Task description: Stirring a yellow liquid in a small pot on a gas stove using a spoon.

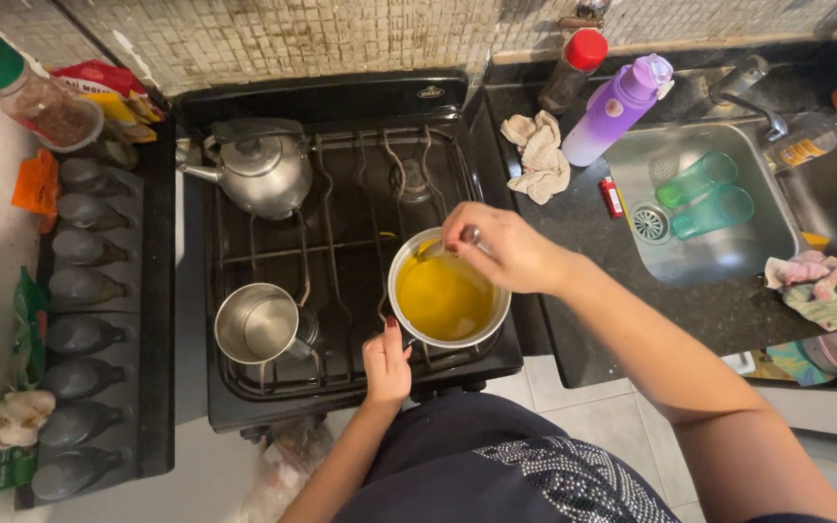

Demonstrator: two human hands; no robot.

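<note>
The right hand [506,250] is pinching a metal spoon [470,234] over the round steel pot of yellow liquid [446,293]; the left hand [387,363] is gripping the pot's handle just beside it.

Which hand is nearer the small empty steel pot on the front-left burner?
The left. The left hand sits at the stove's front edge, just right of the small steel pot. The right hand is farther right, over the pan of yellow liquid, fingers pinching a utensil.
</note>
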